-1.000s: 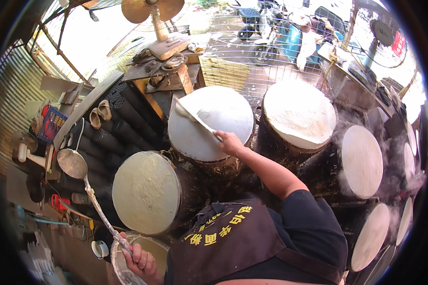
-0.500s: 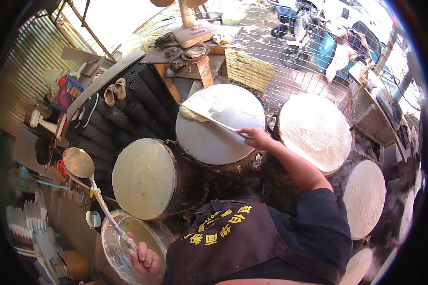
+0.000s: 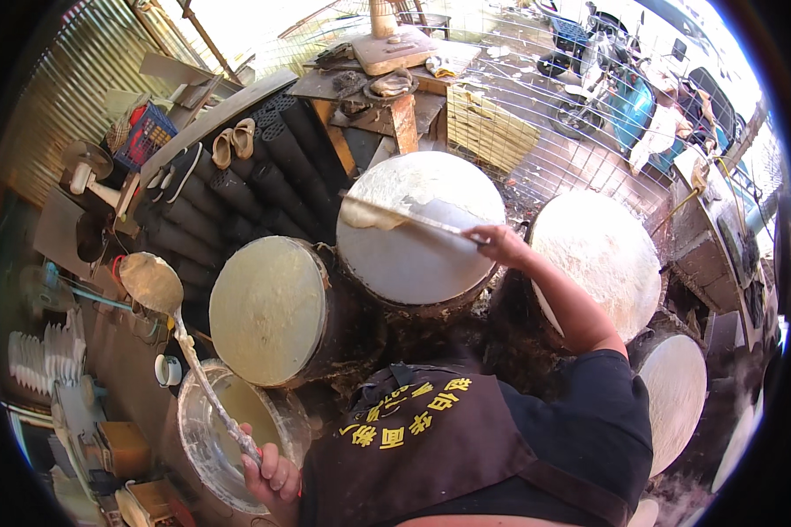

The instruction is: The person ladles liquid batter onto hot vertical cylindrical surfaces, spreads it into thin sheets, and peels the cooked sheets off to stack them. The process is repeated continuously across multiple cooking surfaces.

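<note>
Long flat stick (image 3: pixel 413 217) lies across the pale round steaming drum (image 3: pixel 422 230) at 12 o'clock, gripped by the right hand (image 3: pixel 501 241). Left hand (image 3: pixel 272 470), at 7 o'clock, grips a ladle (image 3: pixel 163 299) above the batter tub (image 3: pixel 204 457).

Pale matt rounds, rough dark metal, cloudy plastic.

The round drum tops at frame centre (image 3: pixel 417 233) and centre left (image 3: pixel 268 307) look smooth, matt and cream-coloured, with a thin, torn, papery sheet lifting off the centre one; the drum sides beneath are dark, rough and sooty. The right hand (image 3: pixel 501 241) holds a thin flat stick (image 3: pixel 404 213), pale and dull. The left hand (image 3: pixel 272 470) grips a long ladle (image 3: pixel 163 294), caked with matt batter. The tub (image 3: pixel 237 435) at lower left is cloudy, translucent plastic. The apron (image 3: pixel 422 448) is dark matt cloth. The wall (image 3: pixel 57 97) at upper left is ribbed, corrugated metal.
</note>
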A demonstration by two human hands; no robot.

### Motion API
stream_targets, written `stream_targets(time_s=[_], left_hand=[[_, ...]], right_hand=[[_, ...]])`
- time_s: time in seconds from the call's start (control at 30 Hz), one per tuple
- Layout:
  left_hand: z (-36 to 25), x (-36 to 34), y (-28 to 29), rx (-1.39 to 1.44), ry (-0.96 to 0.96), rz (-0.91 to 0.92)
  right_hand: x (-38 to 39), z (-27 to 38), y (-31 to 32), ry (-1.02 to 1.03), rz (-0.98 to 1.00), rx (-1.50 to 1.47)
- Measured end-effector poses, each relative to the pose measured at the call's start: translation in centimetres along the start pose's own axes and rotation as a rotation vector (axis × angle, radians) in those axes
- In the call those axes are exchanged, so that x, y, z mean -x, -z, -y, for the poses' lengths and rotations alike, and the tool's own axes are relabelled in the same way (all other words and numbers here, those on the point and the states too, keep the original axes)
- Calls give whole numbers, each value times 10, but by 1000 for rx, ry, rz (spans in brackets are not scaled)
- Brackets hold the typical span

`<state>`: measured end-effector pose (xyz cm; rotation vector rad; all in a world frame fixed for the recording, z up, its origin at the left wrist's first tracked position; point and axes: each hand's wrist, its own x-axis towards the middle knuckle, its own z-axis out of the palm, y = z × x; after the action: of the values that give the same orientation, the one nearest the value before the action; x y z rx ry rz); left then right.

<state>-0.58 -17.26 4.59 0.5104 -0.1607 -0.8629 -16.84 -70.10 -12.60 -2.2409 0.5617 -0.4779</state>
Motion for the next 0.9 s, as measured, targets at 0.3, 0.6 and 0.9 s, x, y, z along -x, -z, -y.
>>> stream_targets(time_s=[0.3,0.6,0.9], left_hand=[[9,-2,-9,-46,13,32],[20,-2,-27,-35,-17,-56],[23,6,-29,-64,-53,-62]], right_hand=[[-11,8,-10,92,54,89],[-38,-4,8,-42,-10,150],[-24,-27,34,-72,44,214]])
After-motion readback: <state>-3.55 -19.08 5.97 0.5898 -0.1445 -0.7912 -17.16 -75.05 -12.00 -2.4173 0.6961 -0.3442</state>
